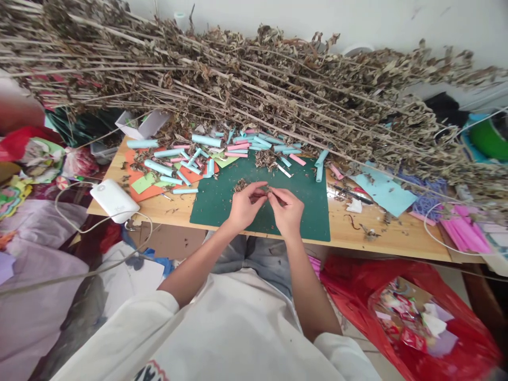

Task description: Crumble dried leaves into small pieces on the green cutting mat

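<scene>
Both hands meet over a dark green cutting mat [222,209] on a wooden table [397,235]. My left hand [243,205] and my right hand [286,210] are each closed in a pinch on a small bit of dried brown plant material [266,191] held between them. Crumbs of dried leaf [240,185] lie on the mat just beyond my left hand. Behind the mat are several rolled paper tubes [206,141], blue and pink.
A big heap of dried leafy stalks [254,84] covers the back of the table. Orange and green paper sheets [141,182] and a white device with a cable [114,200] lie at left. A blue sheet [383,191] lies at right. A red plastic bag [413,312] sits on the floor.
</scene>
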`<state>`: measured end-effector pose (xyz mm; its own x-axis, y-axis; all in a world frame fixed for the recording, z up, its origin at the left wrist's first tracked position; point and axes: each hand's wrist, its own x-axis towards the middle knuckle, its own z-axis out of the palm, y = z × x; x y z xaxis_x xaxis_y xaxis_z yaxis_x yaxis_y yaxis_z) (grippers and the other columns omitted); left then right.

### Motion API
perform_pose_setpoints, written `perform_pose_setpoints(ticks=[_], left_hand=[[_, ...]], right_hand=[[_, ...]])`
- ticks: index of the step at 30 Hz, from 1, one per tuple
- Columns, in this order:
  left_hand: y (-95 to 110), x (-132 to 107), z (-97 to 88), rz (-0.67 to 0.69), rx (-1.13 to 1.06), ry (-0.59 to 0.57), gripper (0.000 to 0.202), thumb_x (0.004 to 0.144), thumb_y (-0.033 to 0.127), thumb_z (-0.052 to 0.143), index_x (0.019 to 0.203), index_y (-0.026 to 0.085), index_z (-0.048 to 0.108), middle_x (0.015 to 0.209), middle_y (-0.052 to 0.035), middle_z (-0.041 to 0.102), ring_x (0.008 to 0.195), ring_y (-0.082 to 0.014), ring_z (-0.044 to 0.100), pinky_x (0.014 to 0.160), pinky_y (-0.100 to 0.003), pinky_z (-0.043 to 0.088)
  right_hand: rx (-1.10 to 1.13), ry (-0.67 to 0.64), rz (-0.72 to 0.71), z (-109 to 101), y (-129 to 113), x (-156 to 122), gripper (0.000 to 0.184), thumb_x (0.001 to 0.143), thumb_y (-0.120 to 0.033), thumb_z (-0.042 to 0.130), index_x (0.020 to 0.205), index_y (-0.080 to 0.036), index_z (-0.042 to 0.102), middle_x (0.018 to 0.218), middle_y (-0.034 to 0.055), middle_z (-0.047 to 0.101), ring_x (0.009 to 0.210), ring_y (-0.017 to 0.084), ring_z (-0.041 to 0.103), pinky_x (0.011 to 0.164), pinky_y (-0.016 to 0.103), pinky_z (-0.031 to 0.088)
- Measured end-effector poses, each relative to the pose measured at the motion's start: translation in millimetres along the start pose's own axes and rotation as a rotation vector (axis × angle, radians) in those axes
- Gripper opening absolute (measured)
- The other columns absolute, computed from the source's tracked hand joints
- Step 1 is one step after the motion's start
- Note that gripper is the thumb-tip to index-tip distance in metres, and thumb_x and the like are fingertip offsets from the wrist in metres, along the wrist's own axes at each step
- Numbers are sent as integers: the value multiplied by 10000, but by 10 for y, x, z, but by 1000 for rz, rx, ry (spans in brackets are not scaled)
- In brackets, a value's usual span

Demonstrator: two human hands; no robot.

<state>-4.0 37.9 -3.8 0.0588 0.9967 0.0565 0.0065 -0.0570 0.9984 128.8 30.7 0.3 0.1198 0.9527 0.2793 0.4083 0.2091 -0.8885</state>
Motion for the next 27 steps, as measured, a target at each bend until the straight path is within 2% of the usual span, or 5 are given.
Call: perform_pose_setpoints(ticks=[6, 12, 19, 23, 27], left_hand=[[-18, 17, -15, -74, -52, 45, 308, 737, 338, 748, 975, 142, 753, 956, -98, 759, 863, -218, 720, 815, -340, 585], [-62, 70, -75, -81, -68, 69, 233, 750, 316, 720, 895, 136, 751, 860, -77, 757, 765, -183, 709, 717, -296, 578], [187, 243, -450, 181, 374, 16, 127, 810, 204, 636, 894, 161, 721, 812, -30, 733, 717, -138, 670, 688, -243, 538], [60, 322, -627, 350, 635, -149, 149, 866, 174, 585, 912, 178, 727, 914, -60, 732, 858, -179, 673, 801, -311, 540], [-68, 305, -724, 505, 800, -291, 222, 910, 185, 525, 993, 202, 730, 1168, -103, 665, 1061, -224, 609, 921, -397, 511]], right_hand=[[-150, 15, -91, 8, 38, -12, 249, 861, -235, 577, 1086, -220, 685, 967, 71, 724, 822, 192, 686, 814, 358, 573], [-51, -35, -139, 7, -50, 18, 128, 852, -236, 600, 890, -216, 722, 895, 49, 726, 754, 168, 675, 728, 314, 574], [-45, -36, -97, -58, -71, 217, 122, 832, -239, 615, 839, -207, 733, 858, 45, 733, 749, 175, 676, 695, 303, 565], [-63, -161, -83, 29, 31, 243, 136, 835, -235, 615, 889, -212, 738, 894, 46, 722, 754, 174, 672, 731, 321, 573], [-92, -297, -100, 95, 143, 235, 234, 812, -216, 633, 1028, -230, 722, 1029, 55, 698, 797, 174, 670, 783, 343, 583]])
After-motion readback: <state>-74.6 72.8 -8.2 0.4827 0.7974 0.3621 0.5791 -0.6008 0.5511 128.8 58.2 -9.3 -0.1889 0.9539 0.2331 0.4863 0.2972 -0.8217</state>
